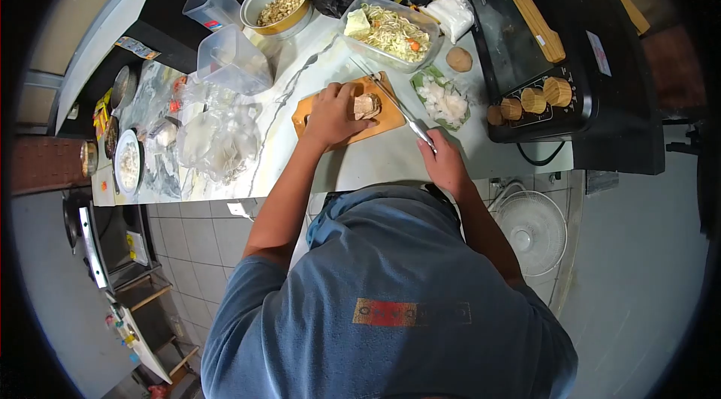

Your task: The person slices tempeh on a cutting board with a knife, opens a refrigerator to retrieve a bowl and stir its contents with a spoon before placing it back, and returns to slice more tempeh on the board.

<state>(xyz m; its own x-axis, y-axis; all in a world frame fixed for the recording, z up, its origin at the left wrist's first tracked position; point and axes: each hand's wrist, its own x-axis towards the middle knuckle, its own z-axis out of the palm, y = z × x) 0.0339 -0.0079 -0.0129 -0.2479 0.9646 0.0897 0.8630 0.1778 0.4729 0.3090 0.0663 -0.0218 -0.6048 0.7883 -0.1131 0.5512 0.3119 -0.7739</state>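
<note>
My left hand rests on a wooden cutting board, its fingers and thumb closed around a brown lump with a rough, paler face. What kind of food the lump is, I cannot tell. My right hand grips the light handle of a long knife. The blade points away from me to the upper left, over the board's right side and just right of the lump. Beside the knife, whitish pieces lie on a green leaf.
Behind the board stands a plastic container of bean sprouts. A round brown ball and a bag of white powder are nearby. Left are a bowl of chopped pieces, clear tubs and plastic bags. A black appliance with wooden knobs stands right.
</note>
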